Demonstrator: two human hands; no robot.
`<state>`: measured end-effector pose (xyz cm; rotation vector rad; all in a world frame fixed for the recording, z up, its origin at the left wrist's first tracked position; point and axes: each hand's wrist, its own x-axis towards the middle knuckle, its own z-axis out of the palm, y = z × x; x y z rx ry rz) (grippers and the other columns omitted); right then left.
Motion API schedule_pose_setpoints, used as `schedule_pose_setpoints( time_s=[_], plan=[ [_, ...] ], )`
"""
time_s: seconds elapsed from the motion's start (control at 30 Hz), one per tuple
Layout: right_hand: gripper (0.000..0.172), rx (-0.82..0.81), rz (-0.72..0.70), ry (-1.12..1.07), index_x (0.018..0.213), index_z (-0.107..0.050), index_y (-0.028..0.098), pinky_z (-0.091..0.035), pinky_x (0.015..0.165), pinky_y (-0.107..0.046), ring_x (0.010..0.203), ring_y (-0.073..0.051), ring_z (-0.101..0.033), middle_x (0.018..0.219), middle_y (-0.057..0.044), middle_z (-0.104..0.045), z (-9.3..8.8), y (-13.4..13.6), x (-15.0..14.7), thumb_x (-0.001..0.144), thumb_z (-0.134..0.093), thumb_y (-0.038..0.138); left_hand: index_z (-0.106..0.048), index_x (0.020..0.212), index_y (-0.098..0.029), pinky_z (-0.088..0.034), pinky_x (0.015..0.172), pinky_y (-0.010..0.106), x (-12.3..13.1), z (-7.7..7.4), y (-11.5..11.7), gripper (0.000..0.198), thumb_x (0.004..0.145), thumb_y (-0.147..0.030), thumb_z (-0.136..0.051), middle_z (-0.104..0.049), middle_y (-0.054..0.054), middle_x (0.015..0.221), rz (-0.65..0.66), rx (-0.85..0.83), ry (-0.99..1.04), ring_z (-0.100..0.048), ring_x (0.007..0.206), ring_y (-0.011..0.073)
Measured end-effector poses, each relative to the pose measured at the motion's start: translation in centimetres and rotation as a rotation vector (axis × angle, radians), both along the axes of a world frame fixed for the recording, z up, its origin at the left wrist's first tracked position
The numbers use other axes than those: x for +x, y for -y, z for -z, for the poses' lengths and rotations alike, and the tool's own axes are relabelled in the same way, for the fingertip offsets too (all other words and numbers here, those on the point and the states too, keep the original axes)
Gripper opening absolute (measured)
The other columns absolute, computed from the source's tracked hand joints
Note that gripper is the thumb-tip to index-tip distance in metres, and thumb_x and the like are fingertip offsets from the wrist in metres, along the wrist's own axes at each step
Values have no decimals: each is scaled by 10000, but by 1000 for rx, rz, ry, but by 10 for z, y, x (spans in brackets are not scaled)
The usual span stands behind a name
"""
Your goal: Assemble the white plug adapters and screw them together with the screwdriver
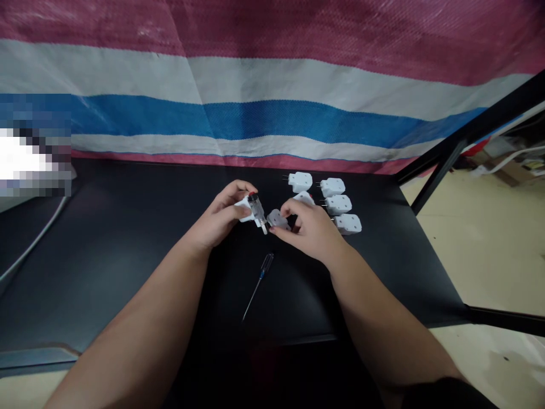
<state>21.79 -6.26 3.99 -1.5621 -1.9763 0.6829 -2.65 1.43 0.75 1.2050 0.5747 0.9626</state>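
Note:
My left hand point(221, 218) is closed around a white plug body point(251, 211) with a dark and red part showing inside it. Its metal pin end points down toward the table. My right hand point(309, 230) pinches a white cover piece point(277, 219) just to the right of that plug body. The two pieces are close together and nearly touching. A thin screwdriver point(258, 284) with a blue-black handle lies on the black table point(128, 255) below my hands, touched by neither hand.
Several white plugs point(336, 201) lie in a cluster just beyond my right hand. A striped red, white and blue tarp point(272, 85) hangs behind the table. A black frame bar point(468, 136) rises at the right, with the floor past the table's right edge.

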Motion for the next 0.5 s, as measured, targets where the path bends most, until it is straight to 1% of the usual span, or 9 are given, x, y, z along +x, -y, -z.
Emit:
schedule_pose_setpoints(
  time_s=[0.1, 0.23, 0.37, 0.43, 0.5],
  plan=[
    [214, 10, -18, 140, 988, -674, 253, -497, 807, -355, 838, -203, -694, 1073, -25, -787, -1, 0, -2, 952, -875, 316, -682, 1167, -238, -563, 658, 282, 0, 0, -1, 400, 775, -273, -755, -713, 15, 945, -46, -67, 38, -667, 757, 171],
    [206, 7, -41, 188, 1014, -712, 255, -513, 881, -367, 1001, -248, -719, 1121, -41, -781, 5, -2, -4, 935, -903, 250, -655, 1179, -246, -583, 669, 311, -1, 2, -3, 416, 775, -296, -741, -725, 27, 974, -18, -126, 24, -688, 773, 193],
    [231, 0, -71, 206, 1020, -740, 230, -521, 901, -361, 1027, -249, -713, 1105, -51, -759, 10, -4, -6, 901, -937, 218, -638, 1152, -244, -581, 726, 338, -1, 5, -2, 420, 749, -249, -753, -735, 40, 985, 60, -108, 23, -710, 803, 210],
    [233, 0, -97, 169, 1053, -757, 223, -527, 890, -349, 1013, -232, -713, 1147, -56, -757, 7, -4, -3, 903, -936, 223, -635, 1142, -244, -573, 741, 343, -1, 5, -2, 431, 729, -221, -753, -731, 45, 996, 97, -89, 18, -716, 824, 216],
    [181, -15, -110, 127, 1067, -773, 231, -528, 845, -335, 955, -209, -715, 1144, -49, -765, 1, -3, 4, 934, -896, 231, -658, 1161, -246, -554, 733, 323, -1, 3, -1, 479, 696, -192, -755, -721, 46, 1029, 103, -81, 20, -709, 837, 207]
  ],
)
